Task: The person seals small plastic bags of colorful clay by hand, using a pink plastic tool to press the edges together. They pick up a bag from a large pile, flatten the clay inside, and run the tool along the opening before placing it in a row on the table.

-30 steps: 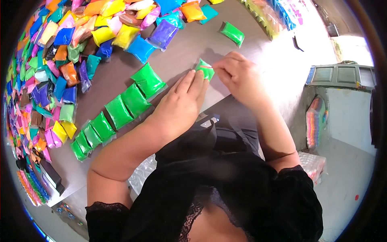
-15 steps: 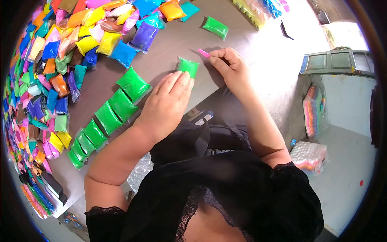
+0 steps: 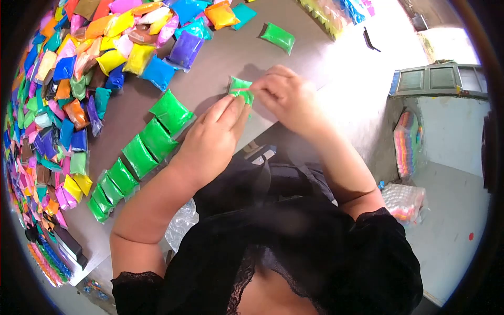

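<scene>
My left hand [image 3: 218,123] lies with its fingers stretched out on the lower part of a small green packet [image 3: 240,84] on the table. My right hand [image 3: 287,97] is closed in a pinch on a thin pink stick [image 3: 242,90], whose tip reaches across the top of this packet, close to the left fingertips. A row of several green packets [image 3: 139,155] runs along the table beside my left forearm. Farther off, another green packet [image 3: 278,37] lies alone.
A large heap of packets in many colours [image 3: 110,60] covers the left side of the grey table [image 3: 215,60]. A black box-like object [image 3: 69,244] and bundles of coloured strips [image 3: 50,260] are at the lower left. Plastic-wrapped stacks [image 3: 403,202] stand on the floor at right.
My right hand has moved left, bringing the pink stick from beside the green packet to over its top. My left hand stays on the packet, almost unmoved.
</scene>
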Available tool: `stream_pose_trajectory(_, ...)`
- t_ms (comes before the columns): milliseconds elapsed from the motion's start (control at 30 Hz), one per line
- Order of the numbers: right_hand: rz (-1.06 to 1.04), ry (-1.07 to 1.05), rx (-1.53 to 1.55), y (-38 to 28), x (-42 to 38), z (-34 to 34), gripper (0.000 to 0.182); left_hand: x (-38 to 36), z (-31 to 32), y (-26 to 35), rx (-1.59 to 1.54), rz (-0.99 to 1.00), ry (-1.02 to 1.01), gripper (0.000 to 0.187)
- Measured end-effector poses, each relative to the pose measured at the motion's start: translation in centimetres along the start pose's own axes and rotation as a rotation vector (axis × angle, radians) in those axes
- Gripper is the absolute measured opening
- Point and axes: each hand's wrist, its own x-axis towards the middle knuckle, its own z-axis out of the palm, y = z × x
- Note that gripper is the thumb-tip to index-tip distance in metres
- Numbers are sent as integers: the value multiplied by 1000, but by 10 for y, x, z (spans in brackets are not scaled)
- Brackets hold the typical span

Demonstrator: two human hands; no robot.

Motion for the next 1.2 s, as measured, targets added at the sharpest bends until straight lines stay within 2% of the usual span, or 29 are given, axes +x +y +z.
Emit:
stream_pose_trajectory(33,50,-101,-64,-8,-1,-1,13,-1,1,1,-11,-14,1,35)
stream_pose_trajectory(133,53,-79,-191,9,16,3,14,0,-6,2,48,15,-42,37)
stream_pose_trajectory(167,149,-114,-235,14,22,5,14,-1,-6,2,50,17,-39,37)
stream_pose_trajectory(200,148,-110,-239,14,23,2,14,-1,-5,2,46,27,-41,37)
stream_pose_trajectory(300,7,-139,28,22,24,-9,8,1,-6,1,48,26,-30,37)
stream_pose_trajectory(333,9,-146,30,22,21,-6,8,0,-6,1,49,31,-33,38)
stream_pose_trajectory(400,-40,-173,22,22,20,-1,12,0,-5,0,27,22,-46,39)
stream_pose_trajectory(533,-1,-184,-41,17,35,4,10,0,-6,-2,-9,8,-68,43)
stream_pose_trajectory(600,-48,-211,-125,21,44,5,10,0,-5,-2,4,27,-59,43)
stream_pose_trajectory(733,-27,-164,-8,15,44,-8,9,0,-5,-2,27,20,-77,44)
stream_pose_trajectory(833,-14,-287,-30,7,30,-8,9,2,-8,1,19,-4,-98,44)
stream_pose_trajectory(933,-45,-204,-117,10,35,6,10,-1,-3,-2,52,20,-68,44)
stream_pose_trajectory(1033,-64,-250,-233,16,47,9,10,-1,-3,-3,44,43,-48,45)
stream_pose_trajectory(1100,-32,-146,-16,20,48,-1,9,-1,-4,-2,38,27,-53,44)
stream_pose_trajectory(1200,-107,-266,22,23,33,-17,9,-1,-5,0,13,0,-72,43)
